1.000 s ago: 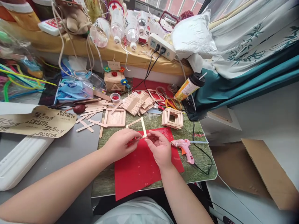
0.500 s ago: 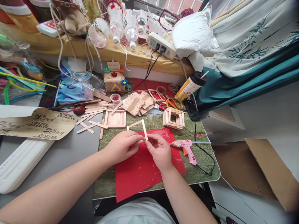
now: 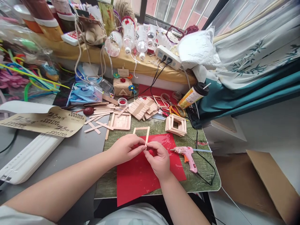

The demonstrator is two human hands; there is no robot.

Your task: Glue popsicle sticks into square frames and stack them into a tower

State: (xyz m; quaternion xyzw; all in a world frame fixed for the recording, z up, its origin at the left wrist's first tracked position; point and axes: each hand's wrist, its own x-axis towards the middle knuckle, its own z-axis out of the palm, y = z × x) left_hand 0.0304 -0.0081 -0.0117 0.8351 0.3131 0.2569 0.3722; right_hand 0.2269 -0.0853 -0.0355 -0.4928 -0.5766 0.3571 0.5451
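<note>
Both hands meet at one corner of a small popsicle-stick frame, held above a red sheet. My left hand is closed, thumb and fingertips pinching the frame's near end; it hides part of the near and left sides. My right hand is closed too, its thumb and forefinger pressed on the same near-right corner. The far side and the right side of the frame show beyond my fingers. A pink glue gun lies to the right of my right hand, its nozzle pointing left.
Stacked stick frames stand behind the glue gun. A square stick panel, loose popsicle sticks and a stick pile lie farther back. A drink cup leans near scissors. Sandpaper lies left.
The camera view has shifted, so the table contents appear farther right and lower. The frame has turned slightly in my hands, and my left fingertips have come closer to my right ones at the corner.
</note>
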